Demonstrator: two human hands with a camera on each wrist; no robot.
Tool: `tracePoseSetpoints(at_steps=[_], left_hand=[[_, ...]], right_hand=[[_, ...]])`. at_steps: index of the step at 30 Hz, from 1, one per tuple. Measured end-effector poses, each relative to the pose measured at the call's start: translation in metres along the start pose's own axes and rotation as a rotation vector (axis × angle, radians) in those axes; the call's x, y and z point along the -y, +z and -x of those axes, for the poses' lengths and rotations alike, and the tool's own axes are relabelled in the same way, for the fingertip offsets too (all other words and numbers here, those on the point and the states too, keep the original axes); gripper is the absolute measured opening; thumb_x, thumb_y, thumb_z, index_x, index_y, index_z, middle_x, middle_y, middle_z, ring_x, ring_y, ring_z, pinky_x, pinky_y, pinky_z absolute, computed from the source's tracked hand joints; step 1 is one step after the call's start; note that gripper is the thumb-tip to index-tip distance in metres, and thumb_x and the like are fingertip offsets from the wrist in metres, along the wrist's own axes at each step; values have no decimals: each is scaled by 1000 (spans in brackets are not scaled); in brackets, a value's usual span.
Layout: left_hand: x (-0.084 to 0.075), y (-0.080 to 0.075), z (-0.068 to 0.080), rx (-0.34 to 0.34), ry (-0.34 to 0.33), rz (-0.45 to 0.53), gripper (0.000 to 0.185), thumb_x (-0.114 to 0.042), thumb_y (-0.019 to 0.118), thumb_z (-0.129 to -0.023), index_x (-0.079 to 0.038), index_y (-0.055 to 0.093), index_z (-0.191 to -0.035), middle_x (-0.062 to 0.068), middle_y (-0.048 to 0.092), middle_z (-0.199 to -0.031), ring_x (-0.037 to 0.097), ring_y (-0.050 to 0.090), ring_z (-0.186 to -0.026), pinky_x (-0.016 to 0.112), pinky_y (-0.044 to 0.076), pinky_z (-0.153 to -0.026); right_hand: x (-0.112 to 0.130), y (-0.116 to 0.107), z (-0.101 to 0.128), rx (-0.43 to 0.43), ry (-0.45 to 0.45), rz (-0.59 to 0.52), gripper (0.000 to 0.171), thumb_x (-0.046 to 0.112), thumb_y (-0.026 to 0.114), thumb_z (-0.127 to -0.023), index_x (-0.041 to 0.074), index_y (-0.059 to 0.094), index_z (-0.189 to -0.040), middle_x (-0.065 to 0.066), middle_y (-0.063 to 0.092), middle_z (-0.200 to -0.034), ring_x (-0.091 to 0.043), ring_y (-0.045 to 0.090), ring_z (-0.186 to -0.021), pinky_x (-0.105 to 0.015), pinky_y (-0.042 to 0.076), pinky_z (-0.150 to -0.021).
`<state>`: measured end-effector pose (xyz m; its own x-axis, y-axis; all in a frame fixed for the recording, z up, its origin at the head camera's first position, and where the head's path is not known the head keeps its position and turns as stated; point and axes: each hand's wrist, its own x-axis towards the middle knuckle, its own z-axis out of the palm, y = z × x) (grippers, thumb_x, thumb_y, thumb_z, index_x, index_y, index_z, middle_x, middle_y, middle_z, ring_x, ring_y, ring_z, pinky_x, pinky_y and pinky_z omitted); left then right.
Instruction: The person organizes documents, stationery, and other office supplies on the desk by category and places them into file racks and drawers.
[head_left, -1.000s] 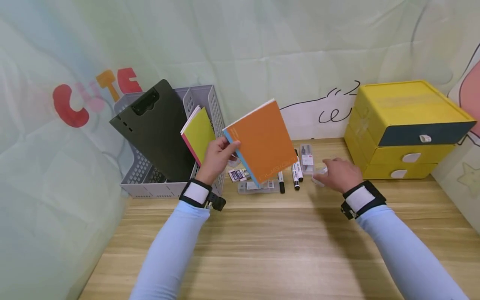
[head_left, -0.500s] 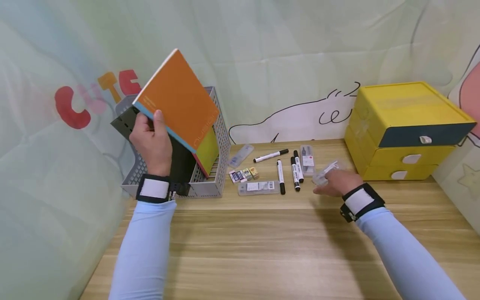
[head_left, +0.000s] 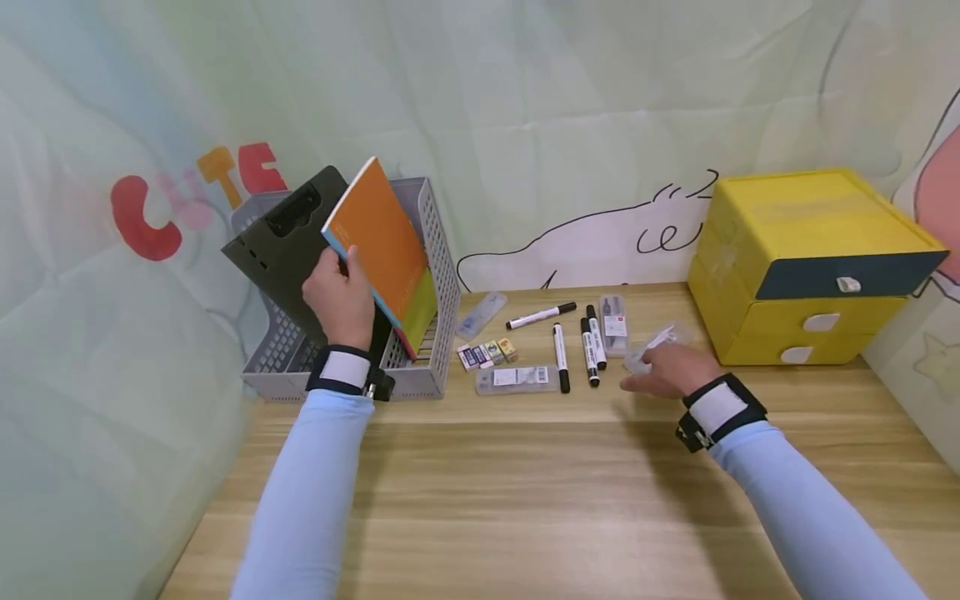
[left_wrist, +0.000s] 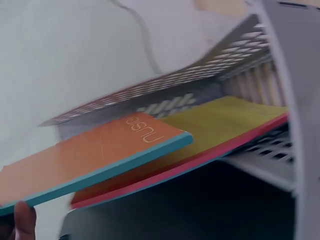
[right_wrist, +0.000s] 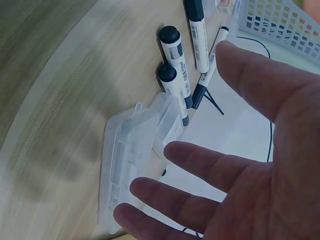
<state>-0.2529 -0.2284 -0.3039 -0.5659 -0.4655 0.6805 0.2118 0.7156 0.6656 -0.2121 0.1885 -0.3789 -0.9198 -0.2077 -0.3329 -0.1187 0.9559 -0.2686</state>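
My left hand (head_left: 343, 283) grips an orange notebook (head_left: 381, 243) by its blue-edged spine, tilted inside the grey mesh basket (head_left: 431, 377). It leans over a yellow-green notebook (head_left: 422, 307) and beside a black clipboard (head_left: 288, 237). In the left wrist view the orange notebook (left_wrist: 95, 155) lies just above the yellow-green notebook (left_wrist: 225, 122), with my thumb at the lower left. My right hand (head_left: 660, 368) hovers with its fingers spread over a clear plastic case (head_left: 651, 343) on the table. In the right wrist view the hand (right_wrist: 235, 175) holds nothing, and the clear case (right_wrist: 132, 160) lies under the fingers.
Black markers (head_left: 591, 350) lie in a row between the hands, with small erasers (head_left: 489, 352) and two more clear cases (head_left: 517, 377) nearby. A yellow drawer cabinet (head_left: 810, 250) stands at the right. A wooden table (head_left: 525, 500) stretches toward me. A cloth backdrop hangs behind.
My left hand carried the orange notebook left from above the table, raised it over the basket, then lowered it in. The right hand stayed by the clear case.
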Motion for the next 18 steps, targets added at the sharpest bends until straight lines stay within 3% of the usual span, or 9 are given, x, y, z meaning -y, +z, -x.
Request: tracePoseSetpoints(at_steps=[4,10,13,18], left_hand=[[15,24,10,84,-63,-120,38,-31,56,-102,5,67,-95,22,67,-84,35,66,-81,41,45,-62],[36,50,33,275,-123,-388,41,-30,57,-102,10,67,-109,28,69,-102,45,67,-90,53,54,-79],[42,49,36,353,-85,-508,48,-37,55,-102,9,68,-103,27,70,-92,42,68,-79,51,56,-71],[51,38,32,383,-66,-640,58,-48,51,-101,3,68,-80,19,63,-66,39,64,-64,48,49,-53]], right_hand=[[-3,2,1,-2,-1,-27,75,54,63,-90,-7,56,-133,-28,61,-119,-33,57,-94,-49,48,-80],[-9,5,4,-7,12,-48,72,51,64,-91,-7,56,-132,-25,62,-118,-32,57,-93,-49,48,-81],[-10,5,3,-25,13,-24,70,50,63,-91,-6,57,-132,-24,63,-118,-32,57,-92,-49,48,-81],[-12,7,-2,-36,10,-9,69,51,61,-92,-5,58,-132,-22,63,-119,-31,57,-92,-48,48,-80]])
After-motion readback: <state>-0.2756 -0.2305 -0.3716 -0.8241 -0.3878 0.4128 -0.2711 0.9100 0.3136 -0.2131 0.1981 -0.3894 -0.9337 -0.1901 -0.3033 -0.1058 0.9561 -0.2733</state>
